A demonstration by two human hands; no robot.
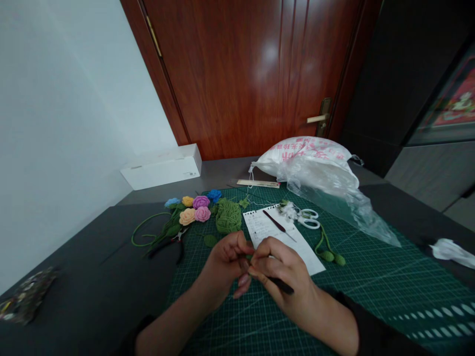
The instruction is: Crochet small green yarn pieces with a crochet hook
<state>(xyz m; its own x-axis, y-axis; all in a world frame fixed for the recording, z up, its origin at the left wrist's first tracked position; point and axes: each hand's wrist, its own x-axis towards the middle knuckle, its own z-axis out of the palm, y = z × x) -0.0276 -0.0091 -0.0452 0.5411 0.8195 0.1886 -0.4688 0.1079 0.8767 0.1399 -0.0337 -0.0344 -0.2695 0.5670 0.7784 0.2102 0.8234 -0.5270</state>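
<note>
My left hand is closed in a pinch on a small piece of green crochet work, mostly hidden by the fingers. Fingers of my right hand wrap round a crochet hook whose dark handle sticks out toward me; its tip is hidden at the green piece. Both hands meet above the cutting mat. Just beyond them lie a ball of green yarn and a handwritten notebook sheet with a second crochet hook on top.
Crocheted flowers with green stems and black-handled pliers lie left. White-handled scissors and a green crocheted piece are right on the cutting mat. Behind stand a white box and a stuffed plastic bag.
</note>
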